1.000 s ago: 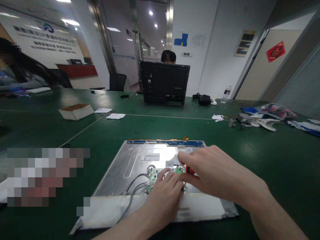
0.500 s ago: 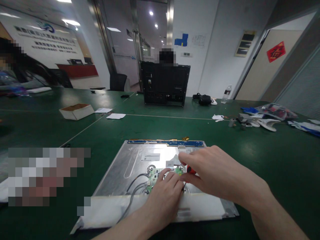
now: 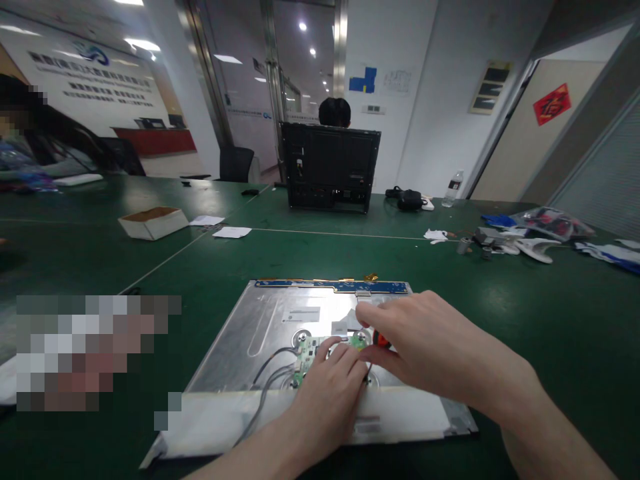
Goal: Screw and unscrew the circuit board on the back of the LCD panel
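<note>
A metal display panel (image 3: 235,347) lies flat on the green table, a blue circuit strip (image 3: 370,287) along its far edge. On its middle sits a green circuit board (image 3: 306,348) with dark cables (image 3: 267,393) running off its left side. My left hand (image 3: 335,383) rests over the board, its fingers bent and close together; what lies beneath them is hidden. My right hand (image 3: 405,333) is closed around a red and black screwdriver handle (image 3: 381,339), just above the board's right side. The tool's tip is mostly hidden by my hands.
A black monitor (image 3: 330,167) stands at the table's far side, a person behind it. Left are an open box (image 3: 153,223) and papers (image 3: 232,232). A bottle (image 3: 453,189), black cable bundle (image 3: 409,199) and plastic bag (image 3: 555,223) lie right. Another person sits far left.
The red and black handle has turned slightly within my right hand. Both hands stay in nearly the same place, and the panel has not moved.
</note>
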A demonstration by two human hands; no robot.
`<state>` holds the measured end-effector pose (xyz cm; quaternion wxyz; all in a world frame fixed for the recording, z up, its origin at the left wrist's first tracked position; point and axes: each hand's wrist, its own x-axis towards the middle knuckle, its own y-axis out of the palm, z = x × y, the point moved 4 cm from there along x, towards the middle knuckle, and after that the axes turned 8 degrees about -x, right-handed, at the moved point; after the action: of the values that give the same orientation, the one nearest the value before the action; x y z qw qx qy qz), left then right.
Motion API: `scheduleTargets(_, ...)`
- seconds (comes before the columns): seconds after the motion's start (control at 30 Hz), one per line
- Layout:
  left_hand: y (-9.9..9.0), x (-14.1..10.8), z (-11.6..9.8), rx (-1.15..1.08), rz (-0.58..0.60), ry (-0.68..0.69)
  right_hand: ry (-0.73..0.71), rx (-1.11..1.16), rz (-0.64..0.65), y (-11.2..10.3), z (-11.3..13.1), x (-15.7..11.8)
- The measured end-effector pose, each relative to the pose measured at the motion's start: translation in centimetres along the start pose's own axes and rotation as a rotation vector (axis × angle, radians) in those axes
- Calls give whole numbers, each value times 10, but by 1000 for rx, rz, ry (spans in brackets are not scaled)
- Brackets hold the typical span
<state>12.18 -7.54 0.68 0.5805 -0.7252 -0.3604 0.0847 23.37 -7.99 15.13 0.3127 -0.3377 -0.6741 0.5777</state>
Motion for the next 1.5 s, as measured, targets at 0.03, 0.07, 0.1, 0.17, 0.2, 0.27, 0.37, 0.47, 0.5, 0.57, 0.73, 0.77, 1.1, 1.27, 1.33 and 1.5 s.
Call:
scheduleTargets(0.03,0,0,0,-2,-5,-2,-7,1,-4,0,0,0)
scheduleTargets(0.07,0,0,0,0,-5,-6,-23,9,-9,-1,1,-1)
scheduleTargets(0.1,0,0,0,5,-1,-11,-44,23,-15,-2,2,-2)
scheduleTargets(0.17,1,0,0,16,16,-14,-83,45,-14,-3,4,-3)
scheduleTargets(0.2,1,1,0,19,26,-12,-95,48,-11,-3,5,-4)
scheduleTargets(0.27,1,1,0,16,39,-2,-103,41,-8,-2,5,-4)
scheduleTargets(0.37,0,0,0,5,27,1,-65,29,-19,-1,1,-2)
scheduleTargets(0.47,-2,0,-1,-10,8,-4,3,17,0,0,-3,0)
scheduleTargets(0.5,-2,0,-1,-14,4,-4,14,14,8,1,-4,1)
scheduleTargets(0.57,-2,0,-2,-17,2,-4,3,19,10,0,-3,0)
scheduleTargets(0.73,0,0,0,-2,43,-1,-83,43,-8,0,2,-4)
scheduleTargets(0.77,1,0,0,0,51,4,-90,39,-7,0,2,-4)
scheduleTargets(1.1,-1,0,-1,0,2,10,5,17,8,3,-1,0)
scheduleTargets(1.27,-2,0,-2,-3,-9,13,-51,32,7,1,0,-1)
scheduleTargets(1.33,-2,0,-2,3,8,19,-74,27,11,1,0,-2)
scheduleTargets(1.5,-3,1,-2,-10,28,1,-68,35,-7,2,-2,0)
